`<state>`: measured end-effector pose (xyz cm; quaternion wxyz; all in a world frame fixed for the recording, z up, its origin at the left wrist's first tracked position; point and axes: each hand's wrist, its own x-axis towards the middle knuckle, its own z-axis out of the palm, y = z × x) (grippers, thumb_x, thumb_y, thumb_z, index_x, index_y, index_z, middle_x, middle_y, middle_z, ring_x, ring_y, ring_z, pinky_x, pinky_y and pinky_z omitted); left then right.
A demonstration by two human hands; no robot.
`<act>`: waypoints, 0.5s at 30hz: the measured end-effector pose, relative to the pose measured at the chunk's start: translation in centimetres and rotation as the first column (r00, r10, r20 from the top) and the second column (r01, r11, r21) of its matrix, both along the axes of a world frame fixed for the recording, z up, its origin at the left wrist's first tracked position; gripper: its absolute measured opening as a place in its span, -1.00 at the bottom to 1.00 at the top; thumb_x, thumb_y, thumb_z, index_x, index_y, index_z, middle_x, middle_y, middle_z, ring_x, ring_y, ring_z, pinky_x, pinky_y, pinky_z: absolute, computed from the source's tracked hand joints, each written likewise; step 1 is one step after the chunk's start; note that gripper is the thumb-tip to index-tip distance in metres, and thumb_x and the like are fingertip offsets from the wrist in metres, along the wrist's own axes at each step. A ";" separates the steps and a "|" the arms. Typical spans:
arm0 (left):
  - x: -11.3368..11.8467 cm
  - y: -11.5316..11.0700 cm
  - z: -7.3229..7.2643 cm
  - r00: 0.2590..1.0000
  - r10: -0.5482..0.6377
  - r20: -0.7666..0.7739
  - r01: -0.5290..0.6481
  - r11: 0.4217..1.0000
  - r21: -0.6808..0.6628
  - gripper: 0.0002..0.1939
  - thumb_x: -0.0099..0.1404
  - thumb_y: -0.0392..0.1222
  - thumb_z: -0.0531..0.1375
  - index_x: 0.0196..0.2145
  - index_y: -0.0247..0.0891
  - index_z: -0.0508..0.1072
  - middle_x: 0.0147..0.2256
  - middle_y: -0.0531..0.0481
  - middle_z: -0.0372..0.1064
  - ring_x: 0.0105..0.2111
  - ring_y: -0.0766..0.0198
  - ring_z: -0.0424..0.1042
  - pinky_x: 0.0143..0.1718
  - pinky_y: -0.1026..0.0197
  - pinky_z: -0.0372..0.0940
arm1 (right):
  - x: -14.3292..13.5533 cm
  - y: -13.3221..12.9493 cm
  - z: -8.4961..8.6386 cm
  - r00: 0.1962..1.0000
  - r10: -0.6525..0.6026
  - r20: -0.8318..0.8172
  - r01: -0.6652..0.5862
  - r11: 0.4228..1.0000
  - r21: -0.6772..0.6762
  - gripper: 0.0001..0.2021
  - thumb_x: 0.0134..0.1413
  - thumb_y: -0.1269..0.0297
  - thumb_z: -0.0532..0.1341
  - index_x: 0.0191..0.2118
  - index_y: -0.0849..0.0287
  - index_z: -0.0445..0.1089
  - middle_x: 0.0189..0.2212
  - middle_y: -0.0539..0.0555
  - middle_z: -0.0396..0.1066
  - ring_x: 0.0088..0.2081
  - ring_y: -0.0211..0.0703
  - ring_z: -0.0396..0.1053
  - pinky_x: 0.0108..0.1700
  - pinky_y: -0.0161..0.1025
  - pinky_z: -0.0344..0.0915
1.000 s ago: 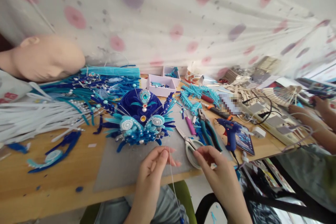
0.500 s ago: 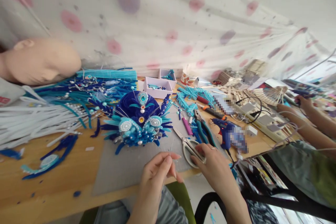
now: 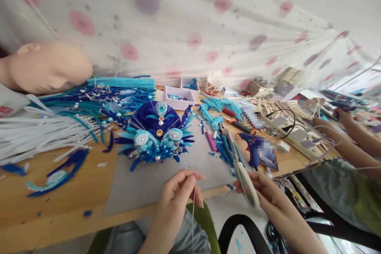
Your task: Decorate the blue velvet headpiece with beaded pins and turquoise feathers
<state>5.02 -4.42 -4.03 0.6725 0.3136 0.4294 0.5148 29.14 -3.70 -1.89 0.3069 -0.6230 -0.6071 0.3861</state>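
Between thumb and fingertips, my left hand [image 3: 181, 190] pinches a thin pale thread [image 3: 194, 202], whose tail hangs down past the table edge. A pair of scissors [image 3: 246, 184] with off-white handles is held up in my right hand [image 3: 269, 194], its blades pointing up and away; the handles are slightly blurred. Beyond my left hand, a blue headdress [image 3: 157, 139] with pearls, gems and petal-like pieces rests on a grey mat [image 3: 133, 190]. Blue-handled pliers [image 3: 226, 147] lie behind the scissors.
A blue glue gun [image 3: 253, 149] and a power strip [image 3: 300, 135] lie to the right, near a co-worker's arms [image 3: 342, 139]. White strips [image 3: 38, 135], blue pieces and a mannequin head [image 3: 50, 67] are at left. Small lilac boxes [image 3: 178, 103] stand at the back.
My right hand has lifted the scissors off the mat and moved right and toward me. My left hand stays nearly in place, and the hanging thread now shows more clearly.
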 end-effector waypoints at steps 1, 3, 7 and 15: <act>0.2 0.0 0.0 1.000 -0.007 -0.006 0.007 1.000 0.003 -0.73 0.35 -0.01 0.17 -0.30 -0.24 0.55 -0.61 0.10 0.31 -0.51 0.27 0.36 -0.30 0.21 0.28 | -0.1 -0.4 0.0 0.995 0.011 -0.098 -0.014 0.999 -0.031 -0.58 0.11 -0.15 0.27 -0.13 0.11 0.45 -0.28 0.20 0.55 -0.27 0.05 0.51 -0.16 -0.03 0.45; 0.5 0.1 -0.2 1.000 -0.012 -0.023 0.012 1.000 0.014 -0.73 0.35 -0.01 0.15 -0.31 -0.23 0.53 -0.61 0.12 0.25 -0.49 0.26 0.33 -0.27 0.21 0.25 | -0.5 -1.1 -0.8 0.967 0.035 -0.253 -0.050 0.997 -0.055 -0.52 0.04 -0.12 0.35 -0.04 0.10 0.44 -0.28 0.17 0.53 -0.26 0.04 0.49 -0.20 -0.08 0.44; 0.8 0.2 -0.3 0.996 0.012 -0.089 -0.009 0.999 0.035 -0.74 0.35 -0.04 0.14 -0.39 -0.20 0.51 -0.52 0.10 0.22 -0.39 0.26 0.27 -0.24 0.25 0.16 | -2.3 -1.6 -3.7 0.873 0.122 -0.472 -0.145 0.989 -0.014 -0.33 -0.17 -0.27 0.41 -0.02 0.07 0.40 -0.36 0.10 0.44 -0.33 0.00 0.44 -0.30 -0.13 0.38; 2.8 0.8 -0.1 0.992 -0.034 0.123 0.039 0.999 -0.038 -0.77 0.30 -0.08 0.17 -0.43 -0.23 0.50 -0.44 0.00 0.43 -0.31 0.21 0.38 -0.14 0.21 0.20 | -5.8 -2.5 -3.6 0.912 0.078 -0.403 -0.039 0.994 0.104 -0.37 -0.22 -0.42 0.32 -0.32 0.10 0.34 -0.46 -0.01 0.35 -0.43 -0.16 0.28 -0.37 -0.28 0.25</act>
